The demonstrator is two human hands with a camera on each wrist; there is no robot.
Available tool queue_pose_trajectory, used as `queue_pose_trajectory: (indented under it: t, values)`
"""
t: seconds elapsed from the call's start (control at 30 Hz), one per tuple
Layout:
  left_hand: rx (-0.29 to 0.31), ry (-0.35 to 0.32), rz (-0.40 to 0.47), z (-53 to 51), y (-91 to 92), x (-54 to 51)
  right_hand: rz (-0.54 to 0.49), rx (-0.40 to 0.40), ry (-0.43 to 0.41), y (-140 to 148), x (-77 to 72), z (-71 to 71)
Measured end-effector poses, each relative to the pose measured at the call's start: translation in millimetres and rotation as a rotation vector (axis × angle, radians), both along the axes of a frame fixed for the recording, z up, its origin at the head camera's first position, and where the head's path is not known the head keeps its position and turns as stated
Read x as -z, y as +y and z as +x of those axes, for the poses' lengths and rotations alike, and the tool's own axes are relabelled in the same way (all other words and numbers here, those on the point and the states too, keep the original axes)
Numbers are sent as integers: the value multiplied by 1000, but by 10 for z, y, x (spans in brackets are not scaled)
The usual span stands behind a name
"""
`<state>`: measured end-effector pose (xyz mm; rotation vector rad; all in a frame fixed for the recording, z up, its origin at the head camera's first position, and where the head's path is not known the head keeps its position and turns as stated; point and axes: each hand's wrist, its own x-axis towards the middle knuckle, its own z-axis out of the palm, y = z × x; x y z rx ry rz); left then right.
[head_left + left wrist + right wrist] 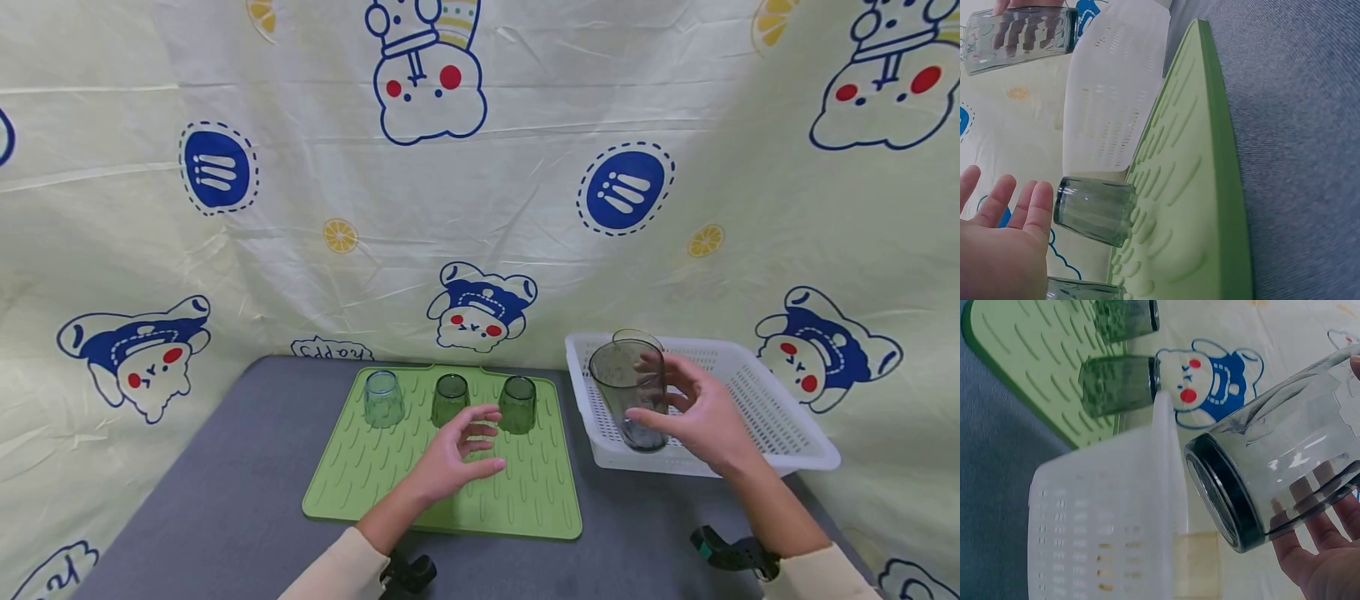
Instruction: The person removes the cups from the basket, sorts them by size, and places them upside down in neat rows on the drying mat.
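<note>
Can see, rising beyond the far edge of the gray tabletop (202,483) and spreading past its left and right edges, a pale, creased sheet (300,283) printed in blue, red and yellow. Can pick out, above the middle of that far edge, a blue-clad, red-cheeked bear figure (480,310) printed upside down, with orange slices (341,236) and dashed-ringed blue ovals (217,170) higher up. Can also spot a scrap of outlined lettering (332,349) beside the far left corner, and a tilted bear (142,358) beyond the left edge.
</note>
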<state>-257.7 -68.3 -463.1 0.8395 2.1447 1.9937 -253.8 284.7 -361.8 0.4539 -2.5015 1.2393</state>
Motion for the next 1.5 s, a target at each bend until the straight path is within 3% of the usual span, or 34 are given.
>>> queue_pose_trajectory:
  t: [0.53, 0.93, 1.1, 1.5]
  values:
    - [53, -65, 19, 56, 22, -178, 43, -158, 6, -334, -14, 163]
    - [77, -110, 36, 151, 65, -281, 111, -197, 5, -508, 56, 206]
    - [84, -112, 49, 169, 74, -292, 128, -232, -6, -581, 79, 214]
    - [108, -99, 47, 219, 133, -374, 257, -309, 63, -674, 133, 179]
